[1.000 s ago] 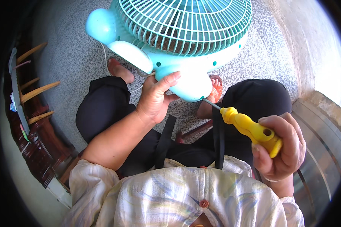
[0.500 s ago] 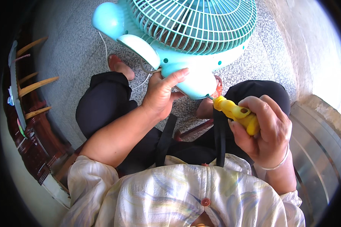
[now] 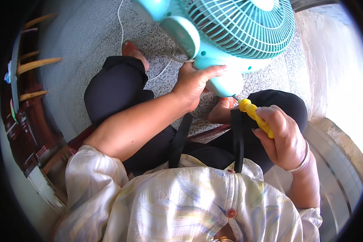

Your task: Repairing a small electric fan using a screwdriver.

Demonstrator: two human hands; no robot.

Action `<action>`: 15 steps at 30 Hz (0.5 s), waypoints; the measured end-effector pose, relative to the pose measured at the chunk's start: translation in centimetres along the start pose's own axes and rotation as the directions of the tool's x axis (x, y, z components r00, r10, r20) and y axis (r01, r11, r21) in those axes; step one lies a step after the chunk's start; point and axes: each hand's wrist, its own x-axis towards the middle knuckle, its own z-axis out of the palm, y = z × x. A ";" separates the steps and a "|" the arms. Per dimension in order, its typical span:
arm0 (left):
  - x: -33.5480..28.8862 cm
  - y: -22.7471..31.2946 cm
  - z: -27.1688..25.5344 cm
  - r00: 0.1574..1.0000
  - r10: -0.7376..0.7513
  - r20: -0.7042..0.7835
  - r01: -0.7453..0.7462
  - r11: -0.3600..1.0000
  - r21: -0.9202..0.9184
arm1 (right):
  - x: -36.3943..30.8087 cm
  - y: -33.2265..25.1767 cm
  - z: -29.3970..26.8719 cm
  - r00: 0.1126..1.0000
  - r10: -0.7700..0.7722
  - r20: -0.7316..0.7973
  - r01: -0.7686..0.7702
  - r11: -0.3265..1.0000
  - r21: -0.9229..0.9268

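Observation:
A turquoise electric fan [image 3: 226, 60] with a round wire grille [image 3: 246, 24] is tilted in front of me, above the floor between my feet. My left hand [image 3: 195, 82] grips its lower rounded end, the thumb lying on top and the fingers underneath, mostly hidden. In my right hand [image 3: 284, 139] is a screwdriver [image 3: 254, 112] with a yellow handle. Its short shaft meets the fan's near edge; the screw, if any, is hidden. A pale cord [image 3: 161, 72] trails from the fan to the left.
Speckled grey floor [image 3: 97, 40] spreads around my feet. Dark carved wooden furniture [image 3: 32, 125] with pale curved slats stands at the left. A pale wall [image 3: 322, 60] rises on the right, above a metallic panelled surface [image 3: 330, 161]. Two black straps [image 3: 238, 141] hang over my lap.
In the view, the fan and my left hand have shifted right and slightly up, and the fan has turned a little. The screwdriver remains at its edge; my right hand's grip has rotated.

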 end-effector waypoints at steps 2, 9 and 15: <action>0.4 -0.1 -0.4 1.000 0.015 0.004 -0.015 1.000 -0.005 | -0.3 0.4 -0.4 0.985 -0.043 0.165 0.056 0.996 -0.074; 0.4 0.2 -0.4 1.000 0.005 -0.011 -0.006 0.996 -0.093 | 0.7 -0.7 -0.8 0.999 -0.043 -0.027 0.045 0.994 0.102; 0.6 -0.1 0.0 0.998 0.026 -0.051 -0.033 0.989 -0.143 | 1.0 -0.8 -0.3 0.989 0.149 -0.010 -0.148 0.989 0.018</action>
